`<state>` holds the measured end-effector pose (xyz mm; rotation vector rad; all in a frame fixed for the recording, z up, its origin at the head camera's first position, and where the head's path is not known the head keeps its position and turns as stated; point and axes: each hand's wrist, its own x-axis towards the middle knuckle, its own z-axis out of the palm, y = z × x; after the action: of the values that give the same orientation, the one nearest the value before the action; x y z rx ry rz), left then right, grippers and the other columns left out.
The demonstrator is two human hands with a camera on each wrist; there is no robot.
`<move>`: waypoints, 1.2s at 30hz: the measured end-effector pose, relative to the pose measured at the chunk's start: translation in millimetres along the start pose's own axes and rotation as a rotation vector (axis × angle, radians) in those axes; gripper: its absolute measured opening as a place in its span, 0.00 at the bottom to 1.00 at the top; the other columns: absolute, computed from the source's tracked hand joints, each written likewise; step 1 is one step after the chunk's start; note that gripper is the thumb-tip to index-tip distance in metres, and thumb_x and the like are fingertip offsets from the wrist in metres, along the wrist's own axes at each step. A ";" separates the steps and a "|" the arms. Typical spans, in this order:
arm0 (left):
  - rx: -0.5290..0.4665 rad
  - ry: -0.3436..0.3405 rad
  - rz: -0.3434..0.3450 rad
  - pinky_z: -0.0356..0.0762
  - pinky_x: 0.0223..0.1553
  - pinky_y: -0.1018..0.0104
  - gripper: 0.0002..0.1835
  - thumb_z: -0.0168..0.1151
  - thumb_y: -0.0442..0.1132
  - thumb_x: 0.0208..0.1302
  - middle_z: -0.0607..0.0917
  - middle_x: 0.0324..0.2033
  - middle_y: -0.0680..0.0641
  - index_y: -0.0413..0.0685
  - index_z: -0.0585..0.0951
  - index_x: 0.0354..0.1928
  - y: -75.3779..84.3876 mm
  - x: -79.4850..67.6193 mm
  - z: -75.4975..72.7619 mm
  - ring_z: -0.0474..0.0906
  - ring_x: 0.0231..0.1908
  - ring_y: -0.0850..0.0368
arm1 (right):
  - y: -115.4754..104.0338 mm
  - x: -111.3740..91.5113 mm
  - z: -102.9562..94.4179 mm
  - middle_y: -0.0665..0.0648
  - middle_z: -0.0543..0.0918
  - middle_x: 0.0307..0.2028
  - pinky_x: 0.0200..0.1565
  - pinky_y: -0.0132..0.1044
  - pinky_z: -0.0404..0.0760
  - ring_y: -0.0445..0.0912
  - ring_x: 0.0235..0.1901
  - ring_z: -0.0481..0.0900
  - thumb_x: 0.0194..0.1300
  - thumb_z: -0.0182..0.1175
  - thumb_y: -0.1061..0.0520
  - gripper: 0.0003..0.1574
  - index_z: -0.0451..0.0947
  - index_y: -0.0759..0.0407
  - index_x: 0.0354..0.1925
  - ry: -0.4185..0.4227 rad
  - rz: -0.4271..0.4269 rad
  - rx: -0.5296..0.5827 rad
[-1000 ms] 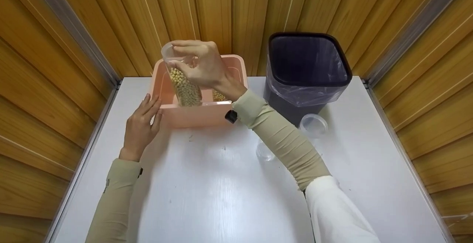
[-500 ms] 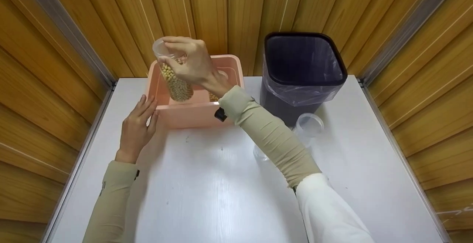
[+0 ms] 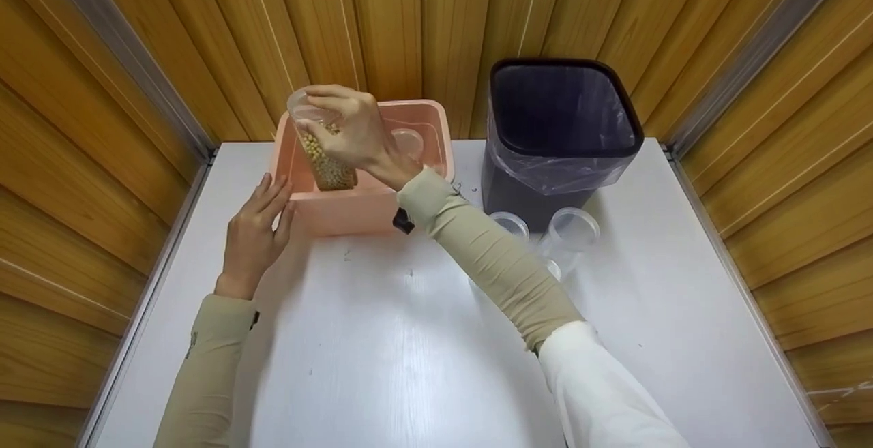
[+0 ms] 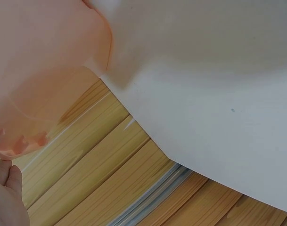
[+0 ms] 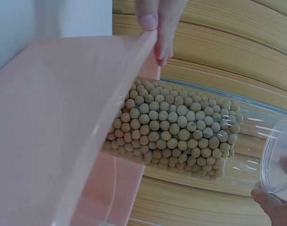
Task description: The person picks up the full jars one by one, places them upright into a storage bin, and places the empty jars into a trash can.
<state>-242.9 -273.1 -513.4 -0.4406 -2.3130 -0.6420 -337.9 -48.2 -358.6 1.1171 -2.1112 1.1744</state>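
In the head view, the right sleeve (image 3: 501, 267) is covering the lower part of one clear container (image 3: 510, 221), and the right hand (image 3: 351, 131) is masking one side of the jar (image 3: 334, 174). Specks (image 3: 348, 255) on the table (image 3: 368, 352) are remaining too small to identify. In the right wrist view, the basket (image 3: 348, 215) is concealing the jar's lower end, while the right edge is cropping the right hand. In the left wrist view, the borders are cutting off the left hand (image 4: 9, 197).

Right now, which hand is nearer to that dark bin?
The right hand is nearer: it holds a jar at the pink tub, left of the dark bin. The left hand touches the tub's near left corner, farther off.
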 end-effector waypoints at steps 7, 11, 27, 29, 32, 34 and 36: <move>0.016 -0.015 -0.007 0.77 0.67 0.35 0.22 0.65 0.37 0.77 0.81 0.69 0.40 0.40 0.81 0.69 -0.4 -0.1 0.4 0.72 0.74 0.37 | 13.8 -11.4 9.5 0.63 0.89 0.57 0.63 0.24 0.79 0.51 0.59 0.88 0.69 0.72 0.56 0.21 0.88 0.69 0.54 -0.019 0.018 0.010; 0.028 -0.018 -0.014 0.77 0.67 0.35 0.22 0.66 0.37 0.77 0.81 0.69 0.40 0.40 0.82 0.68 -0.2 -1.0 0.1 0.73 0.74 0.37 | 21.2 -16.5 14.3 0.62 0.90 0.54 0.60 0.25 0.81 0.51 0.55 0.89 0.67 0.74 0.55 0.19 0.89 0.68 0.50 -0.014 0.019 0.006; 0.030 -0.022 -0.022 0.79 0.66 0.35 0.23 0.67 0.37 0.76 0.82 0.69 0.41 0.43 0.82 0.69 1.0 -0.9 0.7 0.73 0.74 0.37 | 39.9 -26.1 21.9 0.57 0.89 0.55 0.59 0.28 0.81 0.48 0.55 0.87 0.70 0.72 0.54 0.16 0.90 0.61 0.51 -0.097 0.103 -0.046; 0.029 -0.026 -0.023 0.79 0.66 0.35 0.23 0.67 0.37 0.75 0.82 0.69 0.41 0.43 0.82 0.69 1.4 -0.4 0.5 0.73 0.74 0.37 | 41.0 -27.4 22.5 0.57 0.88 0.55 0.60 0.27 0.80 0.48 0.55 0.86 0.70 0.72 0.54 0.16 0.90 0.61 0.51 -0.108 0.120 -0.045; 0.027 -0.026 -0.023 0.78 0.66 0.35 0.23 0.67 0.36 0.75 0.81 0.69 0.41 0.43 0.82 0.69 1.6 0.0 0.4 0.73 0.74 0.37 | 42.3 -29.3 23.0 0.58 0.88 0.56 0.60 0.27 0.80 0.49 0.56 0.86 0.70 0.72 0.55 0.16 0.90 0.61 0.52 -0.124 0.135 -0.046; 0.029 -0.023 -0.023 0.78 0.66 0.35 0.23 0.68 0.36 0.75 0.81 0.69 0.41 0.43 0.82 0.69 1.5 0.0 0.3 0.73 0.74 0.37 | 43.2 -30.0 23.2 0.58 0.87 0.56 0.60 0.27 0.80 0.49 0.57 0.86 0.70 0.72 0.55 0.16 0.90 0.62 0.52 -0.135 0.137 -0.053; 0.031 -0.018 -0.023 0.79 0.66 0.35 0.23 0.68 0.35 0.75 0.82 0.69 0.41 0.44 0.82 0.69 1.3 -0.1 0.2 0.73 0.74 0.36 | 43.9 -30.4 23.3 0.58 0.87 0.56 0.61 0.28 0.80 0.49 0.57 0.85 0.70 0.72 0.55 0.16 0.90 0.62 0.52 -0.146 0.136 -0.065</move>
<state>-242.4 -272.0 -513.2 -0.4079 -2.3447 -0.6145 -357.9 -42.0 -412.9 1.0736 -2.3511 1.1051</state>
